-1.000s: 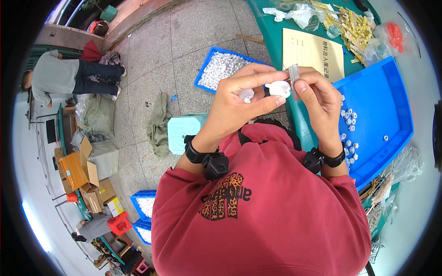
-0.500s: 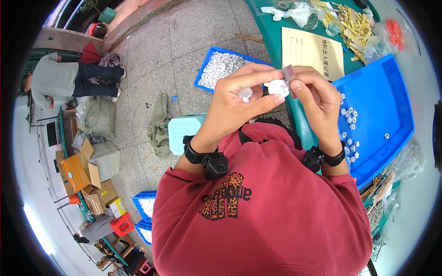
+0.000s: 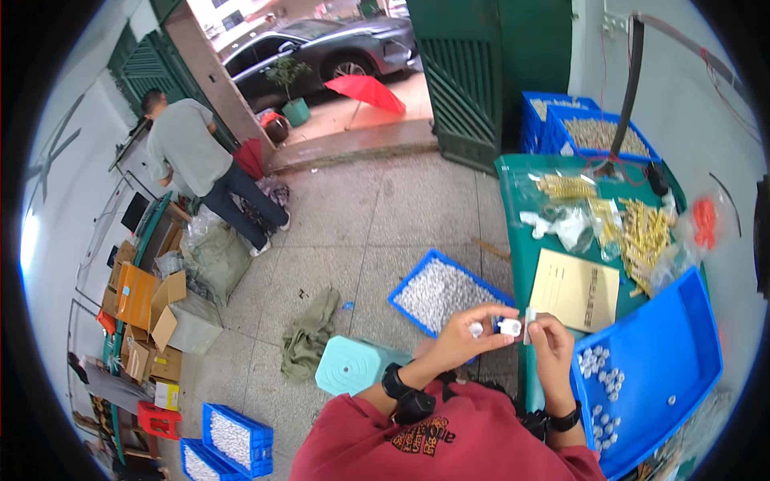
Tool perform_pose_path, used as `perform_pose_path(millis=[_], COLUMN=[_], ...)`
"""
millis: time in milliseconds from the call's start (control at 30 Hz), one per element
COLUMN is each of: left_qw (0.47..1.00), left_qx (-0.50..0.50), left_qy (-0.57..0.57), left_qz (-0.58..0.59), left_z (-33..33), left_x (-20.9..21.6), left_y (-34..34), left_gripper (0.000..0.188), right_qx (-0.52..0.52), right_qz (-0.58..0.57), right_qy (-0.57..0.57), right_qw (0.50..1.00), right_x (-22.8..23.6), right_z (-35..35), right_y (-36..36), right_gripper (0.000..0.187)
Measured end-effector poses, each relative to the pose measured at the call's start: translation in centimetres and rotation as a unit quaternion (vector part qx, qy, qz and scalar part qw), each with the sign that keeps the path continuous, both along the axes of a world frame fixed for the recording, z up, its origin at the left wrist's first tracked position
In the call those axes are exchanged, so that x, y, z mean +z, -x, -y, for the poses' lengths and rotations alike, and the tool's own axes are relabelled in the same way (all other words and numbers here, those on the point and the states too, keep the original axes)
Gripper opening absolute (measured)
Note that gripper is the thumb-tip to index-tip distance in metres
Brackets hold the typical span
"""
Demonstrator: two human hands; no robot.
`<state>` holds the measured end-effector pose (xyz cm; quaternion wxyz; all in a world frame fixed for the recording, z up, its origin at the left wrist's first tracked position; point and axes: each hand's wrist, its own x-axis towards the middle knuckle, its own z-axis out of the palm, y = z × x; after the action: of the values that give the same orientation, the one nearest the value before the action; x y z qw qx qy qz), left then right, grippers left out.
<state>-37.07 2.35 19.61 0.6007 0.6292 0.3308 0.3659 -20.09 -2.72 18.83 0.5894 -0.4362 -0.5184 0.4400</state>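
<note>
My left hand (image 3: pixel 465 338) pinches a small white plastic part (image 3: pixel 510 327) between thumb and fingers, with its opening facing up. A second white piece (image 3: pixel 476 329) sits deeper in the same hand, against the palm. Closed just beside it, my right hand (image 3: pixel 553 353) grips a thin, flat grey strip (image 3: pixel 528 324) upright near the white part; whether they touch I cannot tell. To the right, a big blue tray (image 3: pixel 654 385) holds loose white parts of a similar kind. Below and beyond my hands, a blue crate (image 3: pixel 392 301) is full of small white pieces.
A beige paper folder (image 3: pixel 565 289) and yellow strips (image 3: pixel 642 232) lie on the green table (image 3: pixel 523 240). A light-green stool (image 3: pixel 353 365) and a crumpled cloth (image 3: pixel 311 333) are on the floor at left. A person (image 3: pixel 188 140) stands at the far left, by a doorway.
My view has tilted up, bringing the doorway, a car and a red umbrella into sight. Both hands sit lower in the picture, still holding the white part and the strip.
</note>
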Motion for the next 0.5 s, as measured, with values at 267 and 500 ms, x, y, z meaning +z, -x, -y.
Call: perform_pose_path(millis=[267, 500], left_qw=[0.996, 0.991], left_qx=[0.01, 0.002], left_qy=[0.013, 0.08], left_qz=[0.088, 0.11], left_z=[-1.4, -0.9], left_x=[-0.3, 0.5], left_y=[0.2, 0.3], left_gripper=[0.038, 0.034], right_qx=[-0.019, -0.019], right_qz=[0.007, 0.094], right_qy=[-0.132, -0.119], right_qw=[0.991, 0.988], right_x=[1.5, 2.0], right_z=[-1.3, -0.7], right_y=[1.3, 1.4], right_gripper=[0.008, 0.003])
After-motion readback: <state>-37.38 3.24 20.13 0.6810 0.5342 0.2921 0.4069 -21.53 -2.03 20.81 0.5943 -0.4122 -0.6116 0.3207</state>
